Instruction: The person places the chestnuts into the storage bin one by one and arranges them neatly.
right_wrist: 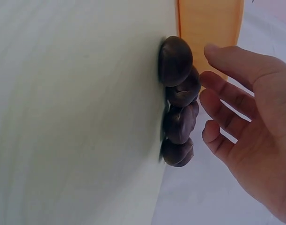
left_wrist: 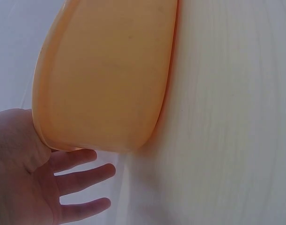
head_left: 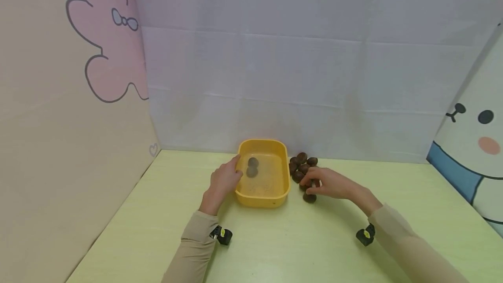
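Note:
A yellow plastic tub [head_left: 262,202] stands on the table against the back sheet. Two dull grey-brown round things [head_left: 252,167] lie inside it; they look like chestnuts. My left hand [head_left: 225,181] holds the tub's left side, thumb over the rim. In the left wrist view several of that hand's fingers [left_wrist: 84,180] spread out below the tub wall. Dark brown chestnuts [right_wrist: 175,63] lie in a cluster to the right of the tub. Over the near chestnuts hovers my right hand [head_left: 328,183], fingers bent loosely and thumb apart, with nothing gripped in the right wrist view.
The pale yellow-green table [head_left: 275,248] stretches in front of the tub and out to both sides. A whitish sheet [head_left: 298,77] hangs directly behind. Side panels carry a pink bear drawing [head_left: 114,56] on the left and a white cartoon animal [head_left: 471,139] on the right.

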`<state>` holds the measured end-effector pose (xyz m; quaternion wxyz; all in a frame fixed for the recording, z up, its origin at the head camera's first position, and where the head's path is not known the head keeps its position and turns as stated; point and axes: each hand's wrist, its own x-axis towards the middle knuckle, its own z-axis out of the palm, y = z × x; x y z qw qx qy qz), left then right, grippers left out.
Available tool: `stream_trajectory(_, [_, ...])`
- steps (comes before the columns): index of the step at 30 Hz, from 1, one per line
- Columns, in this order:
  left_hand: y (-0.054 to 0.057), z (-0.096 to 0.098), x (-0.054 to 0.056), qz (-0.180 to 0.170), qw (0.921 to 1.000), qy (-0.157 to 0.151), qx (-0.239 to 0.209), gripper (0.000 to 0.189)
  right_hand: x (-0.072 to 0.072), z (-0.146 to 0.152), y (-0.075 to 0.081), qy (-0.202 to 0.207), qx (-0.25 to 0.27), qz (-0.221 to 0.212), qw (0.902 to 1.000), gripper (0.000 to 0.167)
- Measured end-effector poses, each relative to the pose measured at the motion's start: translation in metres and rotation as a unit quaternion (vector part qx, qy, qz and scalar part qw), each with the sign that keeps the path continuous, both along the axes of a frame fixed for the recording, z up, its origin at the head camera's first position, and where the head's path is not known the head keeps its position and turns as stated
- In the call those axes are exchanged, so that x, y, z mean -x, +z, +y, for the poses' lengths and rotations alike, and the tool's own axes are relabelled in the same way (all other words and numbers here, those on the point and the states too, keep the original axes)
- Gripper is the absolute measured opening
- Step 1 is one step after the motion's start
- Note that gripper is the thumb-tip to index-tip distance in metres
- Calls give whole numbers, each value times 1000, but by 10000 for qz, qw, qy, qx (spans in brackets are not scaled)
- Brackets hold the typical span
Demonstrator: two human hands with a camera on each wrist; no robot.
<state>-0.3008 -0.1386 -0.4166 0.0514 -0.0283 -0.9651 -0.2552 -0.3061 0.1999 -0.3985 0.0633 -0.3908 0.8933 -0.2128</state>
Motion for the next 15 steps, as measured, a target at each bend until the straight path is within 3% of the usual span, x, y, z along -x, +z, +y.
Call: stream_trajectory(15, [1, 1, 0, -23, 10000, 39, 6, 58, -8, 13, -10, 133, 21, -107, 9999, 27])
